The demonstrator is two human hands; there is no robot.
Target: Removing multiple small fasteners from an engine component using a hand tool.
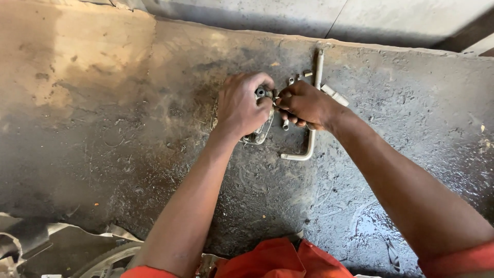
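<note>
Most of the metal part (259, 135) I'm working on is buried under my left hand (240, 104), so honestly I can't tell what shape it really is. All that pokes out is a small round grey cap at the top by my fingertips and a curved, shiny rim below my palm. Everything else is covered. What my right hand (305, 104) has pinched is even harder to call: something tiny sits between the fingertips, right against that round cap, but it's too small to make out.

Left hand is wrapped over the part from above, fingers curled down around it, gripping it against the grimy grey slab (154, 154). Right hand comes in from the other side, fingers bunched together in a pinch, knuckles up, its tips touching the left hand's tips at the part. Both forearms run up from the bottom of the view, orange sleeves (278, 260) cut off at the edge.

The part itself looks like dull silver metal, dirty, with a bright edge where it shows.

Just right of the part, passing under my right hand, lies a long bent metal wrench (312, 139), its hook end curling back toward the part, its straight end reaching up near the slab's far edge. A few small silver bolts (285, 124) sit loose beside the part, and a short pale cylinder (334, 95) lies past the wrench.
</note>
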